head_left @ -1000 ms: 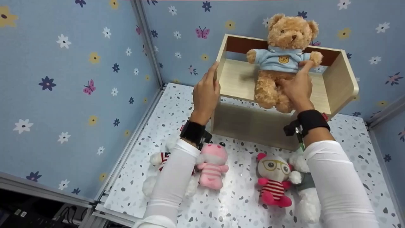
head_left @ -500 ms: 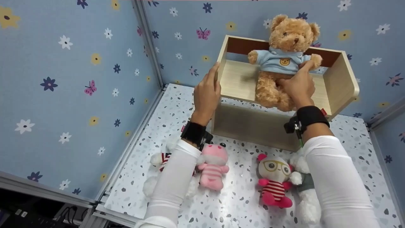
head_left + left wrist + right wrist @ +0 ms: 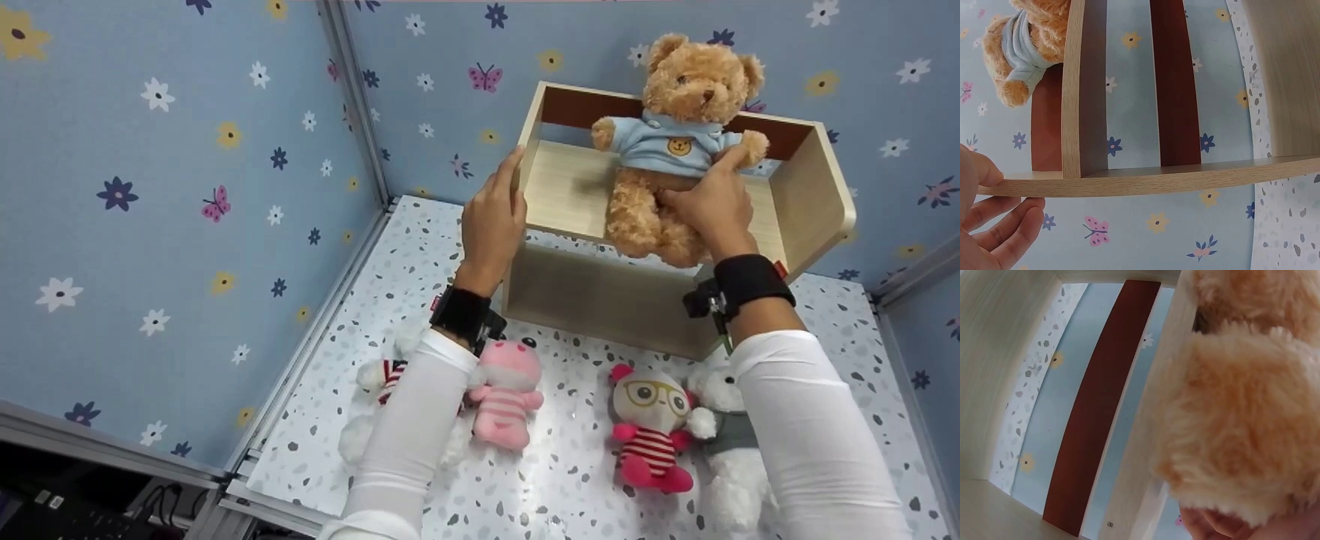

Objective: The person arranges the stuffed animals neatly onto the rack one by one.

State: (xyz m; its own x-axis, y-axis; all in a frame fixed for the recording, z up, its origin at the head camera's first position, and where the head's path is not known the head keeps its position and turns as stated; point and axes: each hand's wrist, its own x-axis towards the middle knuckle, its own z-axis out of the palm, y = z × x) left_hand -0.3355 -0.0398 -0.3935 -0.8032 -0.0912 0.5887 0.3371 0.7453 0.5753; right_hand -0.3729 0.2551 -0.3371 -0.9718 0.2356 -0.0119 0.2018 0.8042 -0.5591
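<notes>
A brown teddy bear [image 3: 679, 150] in a light blue hoodie sits face-forward on the top level of a small wooden shelf [image 3: 814, 187]. Its legs hang over the front edge. My right hand [image 3: 712, 199] grips the bear's lower body from the front, thumb on its belly; the right wrist view has its fur [image 3: 1241, 427] close up, with fingers partly hidden below. With my left hand [image 3: 491, 221] I hold the shelf's left side panel. In the left wrist view the thumb lies on one face of that panel [image 3: 1145, 184] and the fingers on the other.
A pink striped plush toy [image 3: 506, 397] lies left of centre on the speckled surface [image 3: 570, 465], beside white plush [image 3: 360, 439] partly under my left sleeve. On the right lie a plush with glasses [image 3: 649, 427] and a white plush [image 3: 735, 480]. Flowered walls [image 3: 187, 262] stand behind and left.
The bear shifts very slightly, its feet dipping a little at the front, and my right wrist moves slightly right. Both hands keep their holds.
</notes>
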